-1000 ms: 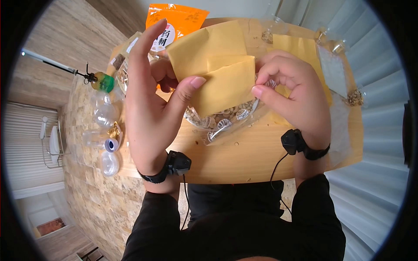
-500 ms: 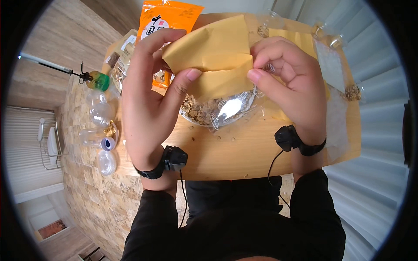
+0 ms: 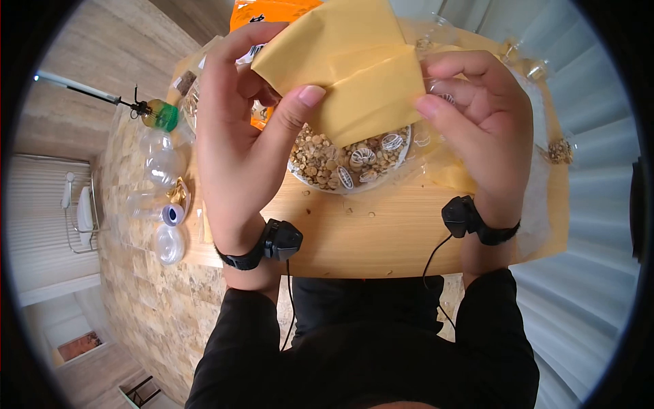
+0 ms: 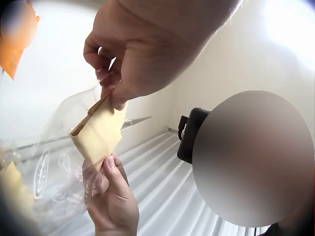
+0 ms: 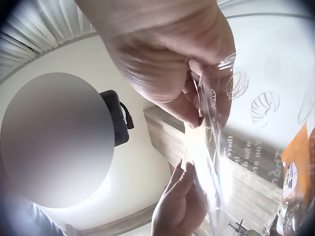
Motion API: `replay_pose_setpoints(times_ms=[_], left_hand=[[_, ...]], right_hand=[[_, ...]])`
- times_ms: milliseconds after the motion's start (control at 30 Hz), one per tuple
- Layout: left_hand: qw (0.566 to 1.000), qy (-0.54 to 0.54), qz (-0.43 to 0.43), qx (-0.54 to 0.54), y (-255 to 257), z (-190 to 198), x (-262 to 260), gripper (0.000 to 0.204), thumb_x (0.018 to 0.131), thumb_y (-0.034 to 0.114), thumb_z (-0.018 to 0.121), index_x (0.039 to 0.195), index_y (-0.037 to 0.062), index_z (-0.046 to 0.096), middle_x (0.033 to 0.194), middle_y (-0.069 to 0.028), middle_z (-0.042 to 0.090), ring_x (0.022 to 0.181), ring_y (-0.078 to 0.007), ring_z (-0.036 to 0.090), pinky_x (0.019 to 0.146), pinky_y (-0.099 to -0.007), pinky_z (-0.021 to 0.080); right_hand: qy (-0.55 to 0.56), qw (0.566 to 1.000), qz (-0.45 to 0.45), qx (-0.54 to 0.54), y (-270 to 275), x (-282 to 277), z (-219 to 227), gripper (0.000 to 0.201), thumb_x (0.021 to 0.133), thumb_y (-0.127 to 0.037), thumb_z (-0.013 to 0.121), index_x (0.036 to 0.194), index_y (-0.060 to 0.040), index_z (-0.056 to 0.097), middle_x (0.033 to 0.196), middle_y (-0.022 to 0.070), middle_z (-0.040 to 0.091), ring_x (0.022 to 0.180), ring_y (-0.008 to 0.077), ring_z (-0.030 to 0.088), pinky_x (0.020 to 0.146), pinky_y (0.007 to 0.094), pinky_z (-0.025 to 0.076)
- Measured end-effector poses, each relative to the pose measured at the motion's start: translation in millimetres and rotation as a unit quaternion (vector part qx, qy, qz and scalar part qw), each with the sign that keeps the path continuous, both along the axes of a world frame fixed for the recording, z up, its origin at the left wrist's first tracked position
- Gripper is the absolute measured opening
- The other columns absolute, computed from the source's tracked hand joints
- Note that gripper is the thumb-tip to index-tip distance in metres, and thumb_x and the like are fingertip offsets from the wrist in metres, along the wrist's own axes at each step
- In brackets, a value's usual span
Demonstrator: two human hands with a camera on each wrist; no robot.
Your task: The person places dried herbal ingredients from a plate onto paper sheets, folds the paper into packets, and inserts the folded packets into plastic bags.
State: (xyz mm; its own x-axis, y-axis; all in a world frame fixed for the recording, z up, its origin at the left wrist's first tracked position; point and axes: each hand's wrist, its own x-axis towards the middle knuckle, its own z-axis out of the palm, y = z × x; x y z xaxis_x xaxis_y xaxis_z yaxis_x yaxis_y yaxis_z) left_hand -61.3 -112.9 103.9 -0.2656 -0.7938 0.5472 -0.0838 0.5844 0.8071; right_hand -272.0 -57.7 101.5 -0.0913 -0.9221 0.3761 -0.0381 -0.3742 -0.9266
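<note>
Both hands hold up a folded sheet of yellow-brown paper (image 3: 354,82) above the table. My left hand (image 3: 238,143) pinches its left side, thumb on the near face and fingers behind. At the right edge, my right hand (image 3: 480,126) pinches the paper between thumb and fingertips. A clear plastic bag (image 5: 246,101) with white bread-shaped prints hangs behind the paper from the right hand's fingers; the left wrist view shows it spread beside the paper. Under the paper, a white plate (image 3: 310,183) of small dried brown pieces is partly hidden.
An orange pouch (image 3: 269,12) stands at the back left. Clear plastic containers (image 3: 165,167) and a green spray bottle (image 3: 160,116) are on the left. More yellow-brown paper (image 3: 453,174) lies on the right, near a small cluster of dried pieces (image 3: 560,151). Crumbs dot the table's front (image 3: 327,238).
The paper and both hands sit higher in the head view than before, and the paper is tilted more. More of the plate shows beneath. The grip on both sides stays.
</note>
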Motion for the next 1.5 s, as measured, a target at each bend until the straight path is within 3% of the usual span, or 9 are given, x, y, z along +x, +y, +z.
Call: replay_pose_setpoints(times_ms=[500,667,733,833,1167,1233,1333,1433,1500], left_hand=[[0.998,-0.021,-0.041,-0.047,-5,-3,4,0.028,0.084,0.009,0.068,0.108,0.0005,0.058,0.102,-0.0061,0.063,0.088,-0.0160,0.061,0.080,-0.0270,0.046],[0.983,-0.129,-0.062,-0.116,-10,3,11,0.021,0.084,0.011,0.067,0.102,0.0004,0.062,0.106,-0.0091,0.061,0.099,-0.0181,0.058,0.085,-0.0299,0.044],[0.961,-0.216,-0.051,-0.167,-8,4,11,0.041,0.092,0.020,0.059,0.123,-0.0058,0.049,0.129,-0.0150,0.050,0.122,-0.0247,0.047,0.100,-0.0370,0.038],[0.999,0.003,-0.038,-0.021,-3,-7,-1,0.046,0.092,0.019,0.059,0.128,-0.0056,0.044,0.135,-0.0166,0.045,0.125,-0.0255,0.045,0.101,-0.0378,0.038],[0.999,0.043,-0.006,0.016,2,-1,-1,0.012,0.090,0.008,0.062,0.093,-0.0030,0.064,0.088,-0.0060,0.067,0.084,-0.0115,0.062,0.078,-0.0237,0.047],[0.999,0.044,-0.018,0.026,2,1,1,0.012,0.090,0.008,0.062,0.095,-0.0029,0.064,0.089,-0.0062,0.067,0.085,-0.0116,0.062,0.078,-0.0236,0.047],[0.993,0.082,-0.068,0.057,1,2,3,0.014,0.090,0.008,0.063,0.098,-0.0027,0.063,0.090,-0.0061,0.067,0.086,-0.0115,0.061,0.078,-0.0234,0.047],[0.990,0.093,-0.089,0.051,1,-1,-3,0.014,0.090,0.008,0.063,0.100,-0.0025,0.062,0.088,-0.0058,0.067,0.084,-0.0114,0.062,0.077,-0.0232,0.048],[0.995,0.066,-0.069,0.024,2,-2,-4,0.015,0.090,0.008,0.063,0.101,-0.0022,0.061,0.086,-0.0058,0.066,0.082,-0.0114,0.062,0.075,-0.0230,0.048]], right_hand=[[-0.018,0.999,-0.037,-0.013,1,-2,6,0.027,0.081,0.010,0.056,0.108,0.0045,0.054,0.107,0.0145,0.062,0.092,0.0214,0.067,0.084,0.0312,0.053],[-0.034,0.997,-0.046,-0.042,-1,-7,4,0.026,0.082,0.009,0.057,0.108,0.0042,0.055,0.107,0.0146,0.061,0.093,0.0224,0.067,0.085,0.0331,0.053],[-0.044,0.997,-0.043,-0.044,-1,-7,3,0.025,0.082,0.010,0.057,0.106,0.0039,0.055,0.107,0.0145,0.062,0.093,0.0232,0.066,0.084,0.0333,0.054],[-0.014,0.994,-0.088,-0.070,-4,-12,-2,0.023,0.082,0.011,0.057,0.104,0.0039,0.056,0.107,0.0147,0.062,0.092,0.0238,0.067,0.084,0.0338,0.054],[-0.033,0.990,-0.078,-0.110,-16,-12,-12,0.040,0.080,0.012,0.057,0.119,0.0045,0.050,0.096,0.0153,0.065,0.089,0.0240,0.068,0.084,0.0348,0.055],[-0.031,0.953,0.190,-0.233,-56,-50,-55,0.071,0.080,0.010,0.058,0.140,0.0048,0.019,0.095,0.0203,0.067,0.087,0.0242,0.068,0.075,0.0287,0.057],[-0.016,0.987,-0.078,-0.142,-10,3,-2,0.071,0.078,0.014,0.055,0.139,0.0059,0.020,0.088,0.0171,0.068,0.082,0.0234,0.069,0.077,0.0301,0.057],[-0.046,0.948,0.126,-0.289,-32,-19,-13,0.071,0.077,0.015,0.055,0.139,0.0048,0.022,0.108,0.0232,0.062,0.094,0.0278,0.067,0.077,0.0301,0.057],[-0.028,0.979,0.015,-0.199,-11,-9,-5,0.056,0.079,0.013,0.056,0.131,0.0048,0.035,0.101,0.0197,0.064,0.089,0.0255,0.067,0.079,0.0314,0.056]])
